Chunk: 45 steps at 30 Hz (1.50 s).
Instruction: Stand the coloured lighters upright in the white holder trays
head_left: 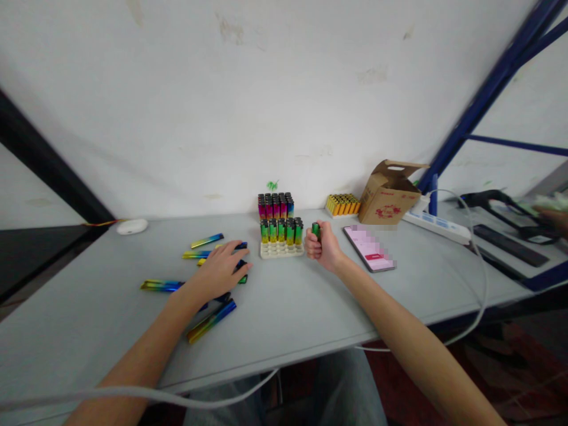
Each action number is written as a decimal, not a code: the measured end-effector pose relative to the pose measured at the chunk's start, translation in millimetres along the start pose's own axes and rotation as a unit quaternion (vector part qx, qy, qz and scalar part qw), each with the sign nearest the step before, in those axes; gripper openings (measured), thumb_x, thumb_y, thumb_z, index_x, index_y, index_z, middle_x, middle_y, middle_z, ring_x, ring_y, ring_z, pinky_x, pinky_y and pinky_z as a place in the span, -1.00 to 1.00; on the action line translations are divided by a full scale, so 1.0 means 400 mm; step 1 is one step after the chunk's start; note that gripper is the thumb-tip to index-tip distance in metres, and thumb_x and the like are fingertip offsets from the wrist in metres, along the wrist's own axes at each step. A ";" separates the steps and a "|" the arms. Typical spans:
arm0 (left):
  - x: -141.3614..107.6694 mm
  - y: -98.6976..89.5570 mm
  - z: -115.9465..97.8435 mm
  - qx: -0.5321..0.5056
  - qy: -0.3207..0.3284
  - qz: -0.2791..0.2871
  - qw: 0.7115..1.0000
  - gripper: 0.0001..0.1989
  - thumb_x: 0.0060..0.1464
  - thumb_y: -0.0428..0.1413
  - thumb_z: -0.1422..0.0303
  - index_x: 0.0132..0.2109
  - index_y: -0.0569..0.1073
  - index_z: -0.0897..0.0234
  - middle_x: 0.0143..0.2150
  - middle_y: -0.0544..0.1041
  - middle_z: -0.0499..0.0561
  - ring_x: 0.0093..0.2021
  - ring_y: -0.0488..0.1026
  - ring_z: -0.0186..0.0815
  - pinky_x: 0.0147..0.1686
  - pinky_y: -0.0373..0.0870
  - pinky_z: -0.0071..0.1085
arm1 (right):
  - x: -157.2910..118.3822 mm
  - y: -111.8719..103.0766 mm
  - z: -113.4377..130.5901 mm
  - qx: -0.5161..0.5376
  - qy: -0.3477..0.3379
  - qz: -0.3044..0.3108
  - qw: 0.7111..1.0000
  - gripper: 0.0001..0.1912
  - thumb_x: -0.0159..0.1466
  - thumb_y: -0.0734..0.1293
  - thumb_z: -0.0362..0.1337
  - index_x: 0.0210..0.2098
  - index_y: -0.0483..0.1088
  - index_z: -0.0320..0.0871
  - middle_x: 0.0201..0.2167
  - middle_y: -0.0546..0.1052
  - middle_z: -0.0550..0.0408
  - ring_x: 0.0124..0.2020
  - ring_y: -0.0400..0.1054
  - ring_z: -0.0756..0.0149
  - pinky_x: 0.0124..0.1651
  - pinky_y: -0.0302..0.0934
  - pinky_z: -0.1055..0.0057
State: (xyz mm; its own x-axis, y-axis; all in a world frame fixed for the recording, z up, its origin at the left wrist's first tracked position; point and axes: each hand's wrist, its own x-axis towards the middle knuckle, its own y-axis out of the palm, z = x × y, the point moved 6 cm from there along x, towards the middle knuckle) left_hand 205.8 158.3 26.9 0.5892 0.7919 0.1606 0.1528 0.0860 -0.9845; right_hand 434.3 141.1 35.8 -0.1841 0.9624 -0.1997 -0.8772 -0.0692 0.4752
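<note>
My left hand [222,269] lies with spread fingers over a loose pile of shiny blue, yellow and green sleeves on the grey table; part of the pile is hidden under it. One sleeve [212,321] lies nearer the table's front edge, another [207,241] behind the hand. My right hand [325,245] is closed around a green lighter-like cylinder [316,229] with a dark top, held upright. Between the hands stands a white tray [282,251] whose back rows hold several green-yellow cylinders [290,232]; holes show at its front.
Behind the tray stand several pink-blue cylinders [276,207]. Further right are a block of orange cylinders [343,205], a cardboard box [388,195], a phone [369,248] and a power strip [437,226]. A white case [132,226] lies far left. Another person's hand [552,218] shows far right.
</note>
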 end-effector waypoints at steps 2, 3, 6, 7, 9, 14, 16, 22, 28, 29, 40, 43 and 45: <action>0.000 -0.001 -0.001 -0.005 0.003 -0.002 1.000 -0.49 0.21 -0.12 0.12 0.09 0.44 0.36 0.21 0.31 0.29 0.20 0.27 0.04 0.19 0.18 0.00 | 0.001 0.005 -0.006 -0.008 0.002 0.001 1.000 -0.60 0.27 -0.06 -0.06 -0.63 -0.03 -0.08 -0.76 -0.14 0.34 -0.72 -0.37 0.49 -0.69 -0.36 0.55; 0.001 -0.001 -0.001 -0.007 0.005 -0.004 1.000 -0.50 0.21 -0.12 0.12 0.08 0.44 0.36 0.21 0.31 0.29 0.19 0.27 0.03 0.19 0.18 0.00 | 0.001 0.005 -0.009 -0.012 0.003 -0.001 1.000 -0.61 0.27 -0.05 -0.06 -0.62 -0.03 -0.08 -0.76 -0.14 0.35 -0.72 -0.37 0.49 -0.69 -0.36 0.55; 0.001 -0.001 -0.001 -0.005 0.008 -0.004 1.000 -0.49 0.20 -0.12 0.12 0.09 0.44 0.37 0.20 0.31 0.29 0.20 0.27 0.03 0.19 0.18 -0.01 | 0.002 0.003 -0.016 -0.024 0.005 -0.013 1.000 -0.63 0.26 -0.04 -0.08 -0.61 -0.03 -0.08 -0.75 -0.13 0.35 -0.72 -0.36 0.50 -0.69 -0.36 0.55; 0.001 0.000 -0.001 -0.002 0.008 -0.003 1.000 -0.49 0.20 -0.12 0.12 0.09 0.43 0.38 0.21 0.31 0.30 0.20 0.27 0.04 0.19 0.18 -0.02 | 0.003 0.002 -0.016 -0.026 0.005 -0.014 1.000 -0.64 0.26 -0.05 -0.08 -0.60 -0.02 -0.09 -0.75 -0.13 0.35 -0.72 -0.36 0.50 -0.68 -0.35 0.55; 0.002 0.001 0.000 0.002 0.007 -0.001 1.000 -0.48 0.21 -0.12 0.12 0.10 0.43 0.39 0.21 0.30 0.30 0.20 0.26 0.04 0.19 0.18 -0.02 | 0.004 0.001 -0.016 -0.026 0.003 -0.011 1.000 -0.64 0.26 -0.05 -0.08 -0.60 -0.02 -0.09 -0.75 -0.14 0.35 -0.72 -0.36 0.49 -0.68 -0.35 0.55; 0.000 0.001 -0.001 0.006 0.010 -0.005 1.000 -0.49 0.21 -0.13 0.12 0.09 0.44 0.37 0.21 0.30 0.29 0.19 0.27 0.03 0.19 0.18 -0.02 | 0.008 -0.005 -0.014 -0.024 0.004 -0.002 1.000 -0.63 0.27 -0.07 -0.07 -0.60 -0.03 -0.08 -0.75 -0.13 0.35 -0.72 -0.36 0.48 -0.68 -0.34 0.54; -0.001 0.000 -0.001 0.005 0.011 -0.010 1.000 -0.50 0.21 -0.13 0.12 0.08 0.44 0.36 0.20 0.31 0.28 0.18 0.28 0.03 0.18 0.19 -0.02 | 0.008 -0.005 -0.014 -0.024 0.005 0.003 1.000 -0.63 0.26 -0.07 -0.07 -0.61 -0.03 -0.08 -0.75 -0.13 0.34 -0.72 -0.35 0.49 -0.68 -0.34 0.53; -0.002 -0.005 -0.004 0.003 0.006 -0.016 1.000 -0.50 0.20 -0.13 0.11 0.08 0.44 0.33 0.19 0.33 0.28 0.17 0.29 0.04 0.16 0.21 0.00 | 0.007 -0.001 -0.017 -0.033 0.008 0.018 0.999 -0.65 0.25 -0.06 -0.07 -0.60 -0.03 -0.09 -0.75 -0.11 0.35 -0.72 -0.34 0.49 -0.68 -0.33 0.55; -0.003 -0.008 -0.004 -0.006 0.001 -0.015 1.000 -0.50 0.20 -0.12 0.11 0.07 0.44 0.33 0.19 0.33 0.27 0.18 0.29 0.03 0.17 0.20 -0.01 | 0.007 0.004 -0.020 -0.031 0.001 0.031 0.999 -0.64 0.24 -0.03 -0.05 -0.60 -0.02 -0.09 -0.76 -0.10 0.34 -0.73 -0.33 0.49 -0.68 -0.32 0.55; -0.003 -0.009 -0.005 -0.008 0.003 -0.019 1.000 -0.51 0.19 -0.12 0.11 0.07 0.45 0.32 0.19 0.34 0.27 0.17 0.30 0.03 0.17 0.21 -0.01 | 0.007 0.004 -0.020 -0.031 0.002 0.033 0.999 -0.63 0.24 -0.03 -0.03 -0.60 -0.02 -0.09 -0.76 -0.10 0.34 -0.73 -0.33 0.50 -0.68 -0.32 0.55; -0.002 -0.004 -0.005 0.008 0.003 0.001 1.000 -0.49 0.21 -0.14 0.12 0.10 0.43 0.37 0.21 0.30 0.30 0.20 0.26 0.04 0.19 0.18 -0.03 | -0.004 0.005 0.019 -0.022 -0.069 0.045 0.996 -0.66 0.21 0.05 -0.02 -0.39 0.25 -0.13 -0.64 0.19 0.26 -0.71 -0.06 0.49 -0.62 -0.16 0.53; -0.002 -0.004 -0.005 0.006 0.005 -0.005 1.000 -0.50 0.21 -0.12 0.12 0.09 0.43 0.35 0.20 0.31 0.28 0.19 0.27 0.02 0.19 0.18 -0.04 | -0.003 -0.007 0.040 -0.066 -0.149 0.004 0.987 -0.71 0.18 0.16 -0.05 -0.31 0.31 -0.14 -0.52 0.32 0.20 -0.60 0.14 0.44 -0.55 0.00 0.50; -0.002 -0.005 -0.005 0.003 0.004 -0.008 1.000 -0.52 0.21 -0.12 0.12 0.08 0.44 0.33 0.19 0.32 0.26 0.18 0.29 0.00 0.19 0.19 -0.04 | -0.010 -0.020 0.063 -0.138 -0.231 -0.045 0.962 -0.67 0.19 0.21 -0.01 -0.27 0.36 -0.13 -0.42 0.40 0.13 -0.42 0.29 0.36 -0.38 0.17 0.45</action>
State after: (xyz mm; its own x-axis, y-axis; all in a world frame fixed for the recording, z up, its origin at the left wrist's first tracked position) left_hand 206.7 156.3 28.9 0.5924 0.7859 0.1774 0.1581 0.1024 -0.9821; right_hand 453.4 144.6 54.4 0.0582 0.9775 0.2026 -0.9764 0.0135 0.2154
